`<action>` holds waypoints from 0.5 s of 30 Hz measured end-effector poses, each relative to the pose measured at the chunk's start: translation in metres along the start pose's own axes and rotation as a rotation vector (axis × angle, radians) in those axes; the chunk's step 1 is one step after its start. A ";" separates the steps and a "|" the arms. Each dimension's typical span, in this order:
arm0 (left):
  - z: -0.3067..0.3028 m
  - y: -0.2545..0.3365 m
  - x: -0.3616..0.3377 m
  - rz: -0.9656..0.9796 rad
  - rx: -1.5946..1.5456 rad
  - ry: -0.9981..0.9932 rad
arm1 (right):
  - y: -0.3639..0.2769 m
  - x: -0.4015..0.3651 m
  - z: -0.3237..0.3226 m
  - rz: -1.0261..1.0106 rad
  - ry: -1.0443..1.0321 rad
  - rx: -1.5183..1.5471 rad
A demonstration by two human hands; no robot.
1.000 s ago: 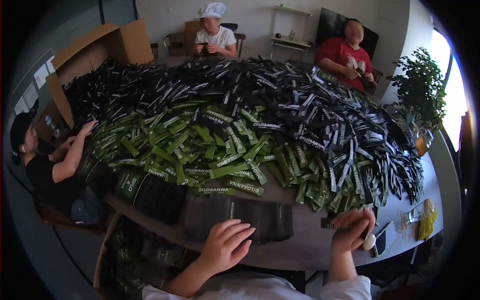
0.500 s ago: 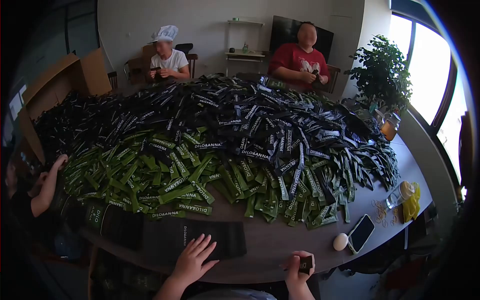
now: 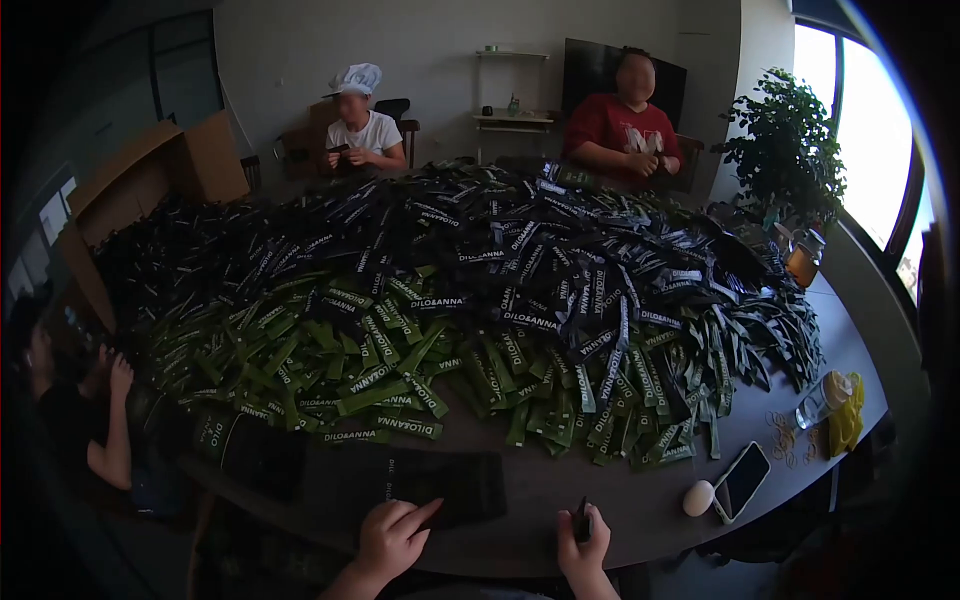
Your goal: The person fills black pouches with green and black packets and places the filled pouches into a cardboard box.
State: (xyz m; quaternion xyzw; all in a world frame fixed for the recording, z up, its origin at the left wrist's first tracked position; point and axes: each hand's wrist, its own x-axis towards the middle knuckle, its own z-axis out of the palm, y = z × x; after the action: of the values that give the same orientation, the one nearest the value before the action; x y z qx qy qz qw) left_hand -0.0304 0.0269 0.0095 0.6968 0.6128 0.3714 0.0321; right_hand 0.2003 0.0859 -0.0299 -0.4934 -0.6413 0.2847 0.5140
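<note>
We have our left hand [image 3: 393, 537] spread flat and loose on the near edge of a stack of black pouches [image 3: 440, 483]. The stack lies on the worktop [image 3: 610, 495] just in front of us. Our right hand [image 3: 585, 538] is clenched around one small dark sachet [image 3: 582, 518], held on end just above the worktop's near rim, well apart from the big heap [image 3: 480, 300] of green and black strips beyond.

As we judge it, one sachet is picked out and in hand while the other hand steadies the pouches. The next move calls for bringing the two hands together and parting a single pouch from the stack without fanning the rest.

The sachet looks narrow, flat and dark. Our fingers cover most of it, and we cannot read any print on it. A white egg-shaped thing [image 3: 698, 497] and a phone [image 3: 742, 480] lie to the right, touching or nearly so.
</note>
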 end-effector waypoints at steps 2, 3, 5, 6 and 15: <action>0.010 0.005 -0.003 0.008 -0.015 0.023 | 0.008 -0.010 0.002 0.077 0.020 0.056; 0.016 0.007 -0.004 0.008 -0.038 0.065 | 0.010 -0.011 0.003 0.183 -0.041 0.179; 0.021 0.011 -0.002 0.036 -0.053 0.051 | 0.008 -0.009 0.006 0.289 -0.088 0.289; 0.021 0.015 -0.001 0.069 -0.012 0.016 | 0.003 -0.005 0.008 0.326 -0.153 0.271; 0.022 0.023 -0.011 0.316 0.023 -0.213 | -0.062 0.008 0.016 0.290 -0.197 0.110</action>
State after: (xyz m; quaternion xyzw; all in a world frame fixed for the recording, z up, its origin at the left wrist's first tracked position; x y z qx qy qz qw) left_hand 0.0009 0.0207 -0.0002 0.8199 0.4932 0.2890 0.0302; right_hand 0.1641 0.0738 0.0217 -0.5215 -0.5940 0.4377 0.4285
